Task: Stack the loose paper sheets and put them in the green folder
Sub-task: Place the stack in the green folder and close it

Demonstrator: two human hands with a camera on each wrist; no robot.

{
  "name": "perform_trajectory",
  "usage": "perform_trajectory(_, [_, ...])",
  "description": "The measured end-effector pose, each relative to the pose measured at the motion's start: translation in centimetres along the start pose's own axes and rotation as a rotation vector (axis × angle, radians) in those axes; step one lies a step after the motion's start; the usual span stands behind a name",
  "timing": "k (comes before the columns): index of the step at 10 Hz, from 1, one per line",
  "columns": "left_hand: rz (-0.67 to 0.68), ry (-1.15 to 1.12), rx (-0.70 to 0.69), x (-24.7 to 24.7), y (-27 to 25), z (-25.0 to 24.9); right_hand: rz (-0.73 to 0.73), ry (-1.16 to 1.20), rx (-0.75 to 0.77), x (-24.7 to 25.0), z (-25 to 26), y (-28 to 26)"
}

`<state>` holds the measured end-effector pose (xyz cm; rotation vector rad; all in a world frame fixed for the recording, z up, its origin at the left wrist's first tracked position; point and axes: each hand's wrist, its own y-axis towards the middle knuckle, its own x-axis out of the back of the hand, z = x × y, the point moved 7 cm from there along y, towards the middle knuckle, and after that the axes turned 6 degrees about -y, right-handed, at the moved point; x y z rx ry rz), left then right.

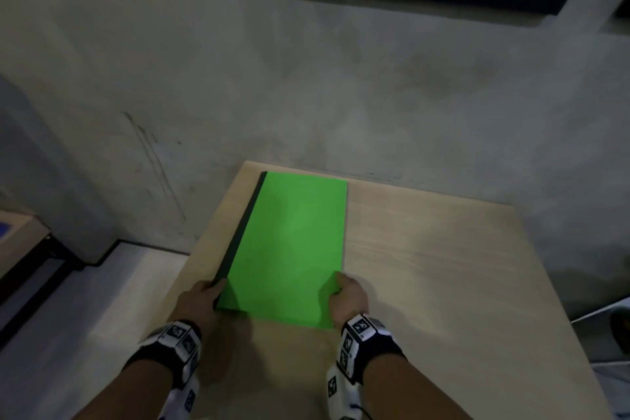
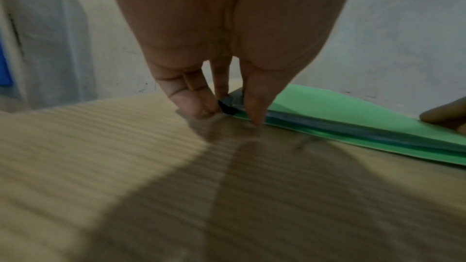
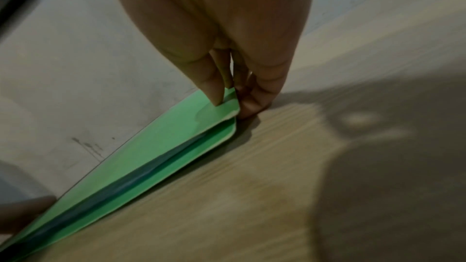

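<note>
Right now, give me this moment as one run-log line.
green folder: closed, flat on table | left hand: grips near spine corner | right hand: pinches near open corner | loose sheets: none visible

folder (image 1: 293, 245): matt green card or thin plastic, smooth, with a dark spine strip
table (image 1: 426, 266): pale wood-grain top, smooth, low sheen
wall (image 1: 306, 78): grey, rough, blotchy, concrete-like
wrist bands (image 1: 361, 334): black cloth with white printed markers
</note>
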<state>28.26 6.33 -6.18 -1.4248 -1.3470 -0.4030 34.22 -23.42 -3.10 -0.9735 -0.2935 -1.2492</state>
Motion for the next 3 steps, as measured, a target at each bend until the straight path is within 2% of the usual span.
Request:
perform_trajectory(2, [-0.009, 0.062, -0.025, 0.3, 0.4, 0.8, 0.023, -0.116, 0.072, -0.7, 0.6, -1.0])
perform_trajectory(3, [-0.055, -0.043, -0.032, 1.0, -0.2, 1.3, 0.033, -0.102, 0.126, -0.2, 0.1, -2.6])
